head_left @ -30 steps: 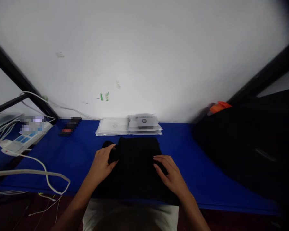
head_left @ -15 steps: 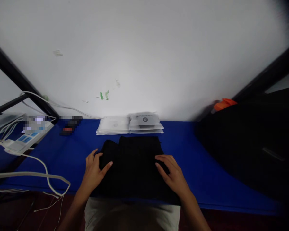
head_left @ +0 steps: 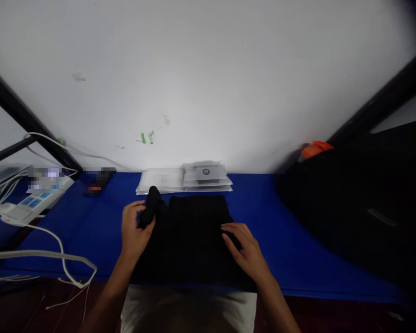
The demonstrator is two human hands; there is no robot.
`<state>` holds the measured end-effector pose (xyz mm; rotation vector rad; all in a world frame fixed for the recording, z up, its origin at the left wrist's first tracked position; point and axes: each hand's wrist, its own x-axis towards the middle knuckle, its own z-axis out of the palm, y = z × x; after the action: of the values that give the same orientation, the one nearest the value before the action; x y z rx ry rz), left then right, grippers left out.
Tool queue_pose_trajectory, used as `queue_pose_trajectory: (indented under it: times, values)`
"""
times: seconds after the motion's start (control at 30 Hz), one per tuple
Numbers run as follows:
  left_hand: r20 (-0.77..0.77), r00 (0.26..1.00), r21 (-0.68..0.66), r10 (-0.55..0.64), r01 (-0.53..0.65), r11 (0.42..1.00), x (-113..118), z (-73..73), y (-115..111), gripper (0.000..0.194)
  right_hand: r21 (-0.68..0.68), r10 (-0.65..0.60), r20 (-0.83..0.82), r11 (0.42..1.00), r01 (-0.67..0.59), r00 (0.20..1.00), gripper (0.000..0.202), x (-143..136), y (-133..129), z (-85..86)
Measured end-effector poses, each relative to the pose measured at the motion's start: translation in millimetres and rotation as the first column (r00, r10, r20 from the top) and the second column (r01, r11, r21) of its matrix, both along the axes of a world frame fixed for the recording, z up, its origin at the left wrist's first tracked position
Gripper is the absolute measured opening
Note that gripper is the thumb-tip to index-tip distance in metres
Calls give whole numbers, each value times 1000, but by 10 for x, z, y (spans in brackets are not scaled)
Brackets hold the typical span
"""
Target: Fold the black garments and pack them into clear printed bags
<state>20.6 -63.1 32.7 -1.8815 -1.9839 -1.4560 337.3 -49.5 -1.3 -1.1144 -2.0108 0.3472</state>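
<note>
A black cloth garment (head_left: pixel 194 245) lies on the blue table in front of me; it is too dark to tell its kind. My left hand (head_left: pixel 135 231) is closed on the garment's left side, thumb against fingers, and a bunched part of the cloth stands up there. Along the right edge of the garment rests my right hand (head_left: pixel 242 249), fingers stretched out and thumb apart, holding nothing. Just beyond the garment are flat white packets (head_left: pixel 162 178) and a stack of translucent printed bags (head_left: pixel 208 175).
A power strip (head_left: pixel 38 203) with white cables (head_left: pixel 60 254) sits at the left. Near it a dark object (head_left: pixel 102 180) is partly blurred out. A large black cloth heap (head_left: pixel 350 208) covers the right side, with an orange item (head_left: pixel 317 149) behind it. The white wall (head_left: pixel 208 92) closes off the back.
My left hand has closed on the garment's left side and raised that part, which is now bunched upward. My right hand has stayed nearly in place. The view has shifted slightly.
</note>
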Motion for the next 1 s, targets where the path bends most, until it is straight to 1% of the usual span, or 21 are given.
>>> queue_pose_trajectory:
  times: [0.03,0.07,0.1,0.13,0.17,0.2,0.23,0.27,0.37,0.43,0.67,0.73,0.8,0.87,0.93,1.0]
  values:
    - [-41,994,-35,-103,102,994,20,-2,15,14,-2,2,-2,1000,-2,1000,17,-2,-1,-1]
    - [-90,970,-100,-226,216,971,41,-16,25,18,-7,6,-3,1000,-6,1000,16,-3,-1,-3]
    - [-137,928,-185,-346,319,929,65,-38,29,24,-13,11,-3,1000,-11,1000,16,-4,-1,-6]
    - [-174,878,-270,-446,393,879,93,-63,29,30,-18,17,-2,1000,-17,1000,16,-4,-1,-8]
    - [-203,833,-338,-514,433,836,122,-89,25,36,-21,24,-2,999,-24,1000,16,-3,-1,-10]
    - [-224,803,-381,-551,448,809,153,-112,20,43,-23,30,-1,999,-30,1000,16,-3,-1,-10]
    - [-243,790,-399,-562,447,800,184,-129,15,47,-24,33,0,999,-33,999,16,-2,2,-9]
    - [-259,791,-397,-555,436,807,213,-140,11,47,-23,34,0,999,-34,999,17,-3,6,-4]
    - [-299,801,-342,-518,417,842,279,-136,13,29,-17,52,7,998,-52,999,18,-10,37,32]
    - [-309,798,-318,-517,426,847,298,-117,23,22,-11,86,20,996,-86,996,19,-25,68,79]
    - [-219,817,-360,-534,441,822,255,-65,67,20,-45,235,96,972,-232,967,24,-158,163,292]
    - [-211,818,-340,-535,452,825,245,-41,72,16,-51,283,116,959,-278,952,25,-224,184,351]
    - [-199,809,-292,-553,490,821,260,-2,64,13,-52,324,142,946,-320,935,32,-304,208,413]
    - [-165,784,-227,-598,560,797,307,51,45,13,-47,369,195,929,-367,909,48,-394,240,471]
    - [-121,734,-169,-669,649,742,365,106,36,14,-44,421,276,904,-426,864,62,-480,277,511]
    - [-92,667,-140,-740,727,673,389,142,77,15,-63,476,347,871,-487,808,61,-542,311,523]
